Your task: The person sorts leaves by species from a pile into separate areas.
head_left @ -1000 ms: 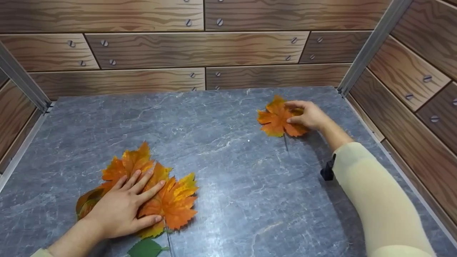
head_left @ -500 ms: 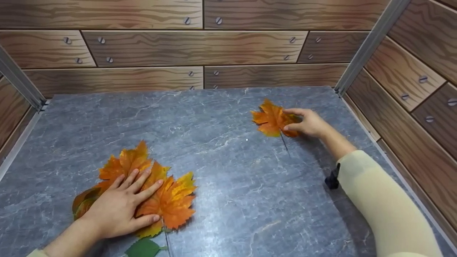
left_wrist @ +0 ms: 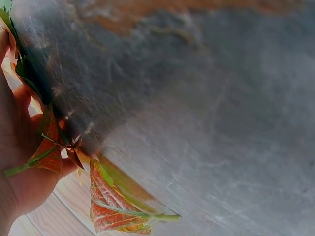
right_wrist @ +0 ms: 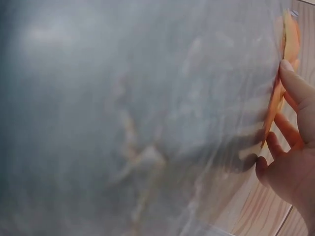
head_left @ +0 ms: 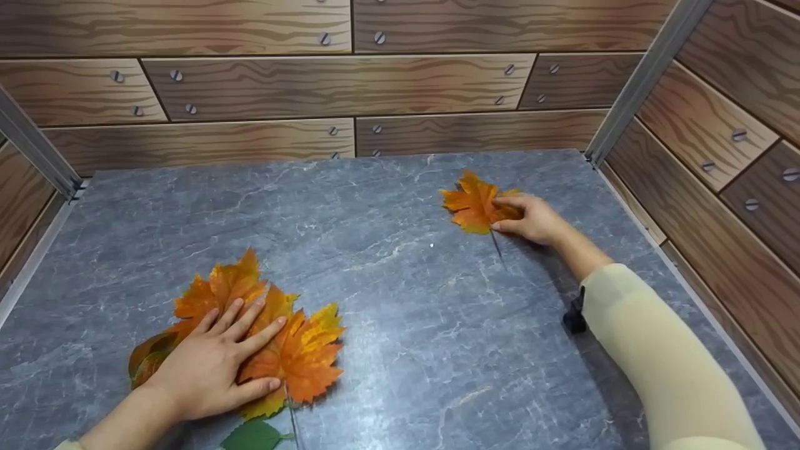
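Observation:
My left hand (head_left: 209,369) lies with spread fingers on overlapping orange and yellow leaves (head_left: 315,356) at the lower left. A darker curled leaf (head_left: 147,359) pokes out beside its wrist, and a green leaf (head_left: 253,435) lies below. The left wrist view has that hand (left_wrist: 24,167) by a reddish leaf (left_wrist: 115,201) with a green stem. At the far right, my right hand (head_left: 531,219) pinches the right part of a single orange leaf (head_left: 472,203) with a thin dark stem. From the right wrist, the hand's (right_wrist: 295,142) thumb touches the leaf (right_wrist: 290,42), seen edge-on.
A grey marbled tabletop (head_left: 387,281) spreads between the hands. Wood-patterned panels (head_left: 344,84) stand behind and at both sides, with metal posts at the back corners. A black clip (head_left: 574,315) is at the right sleeve (head_left: 662,350).
The single leaf has shifted slightly left with my right hand, and its stem has turned to slant. My left hand stays on the cluster. The head view has shifted a little.

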A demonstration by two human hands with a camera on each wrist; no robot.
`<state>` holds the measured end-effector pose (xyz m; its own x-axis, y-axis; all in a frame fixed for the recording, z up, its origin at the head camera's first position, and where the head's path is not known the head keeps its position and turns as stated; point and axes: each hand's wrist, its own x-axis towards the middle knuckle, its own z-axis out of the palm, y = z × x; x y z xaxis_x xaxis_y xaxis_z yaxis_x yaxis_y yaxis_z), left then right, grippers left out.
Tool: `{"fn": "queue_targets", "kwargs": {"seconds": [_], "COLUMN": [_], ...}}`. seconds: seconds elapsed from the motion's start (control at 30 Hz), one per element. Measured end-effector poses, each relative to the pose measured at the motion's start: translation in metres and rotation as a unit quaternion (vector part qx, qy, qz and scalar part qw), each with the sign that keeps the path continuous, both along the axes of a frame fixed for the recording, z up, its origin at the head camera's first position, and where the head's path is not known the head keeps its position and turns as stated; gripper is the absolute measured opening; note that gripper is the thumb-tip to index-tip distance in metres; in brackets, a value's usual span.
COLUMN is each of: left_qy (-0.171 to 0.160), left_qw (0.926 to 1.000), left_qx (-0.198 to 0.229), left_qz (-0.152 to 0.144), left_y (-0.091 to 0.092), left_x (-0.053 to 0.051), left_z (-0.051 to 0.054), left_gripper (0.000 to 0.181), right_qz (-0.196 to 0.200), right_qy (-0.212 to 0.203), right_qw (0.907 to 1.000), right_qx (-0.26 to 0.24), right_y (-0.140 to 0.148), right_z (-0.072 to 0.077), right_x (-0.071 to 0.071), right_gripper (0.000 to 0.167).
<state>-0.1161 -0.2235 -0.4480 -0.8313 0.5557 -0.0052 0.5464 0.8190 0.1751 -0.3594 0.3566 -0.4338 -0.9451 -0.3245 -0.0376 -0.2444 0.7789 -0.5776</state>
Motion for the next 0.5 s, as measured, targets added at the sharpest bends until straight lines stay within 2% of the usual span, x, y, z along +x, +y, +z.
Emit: {"fn": "queue_targets", "kwargs": {"seconds": [0.27,0.5], "left_qy": [0.001,-0.003], "left_qw": [1.0,1.0], "left_qx": [-0.001,-0.006], "left_qz": [0.002,0.003], "left_y": [0.0,-0.001], "left_x": [0.001,-0.001], "left_z": [0.0,0.0], "left_gripper": [0.082,0.082], "right_qz": [0.012,0.034], "right_qy": [0.007,0.047], "right_qw": [0.9968,0.9947], "right_qx": [0.079,0.085], "right_y": [0.0,0.0], "right_z": [-0.001,0.001], "right_x": [0.008,0.019], "right_gripper": [0.066,0.065]}}
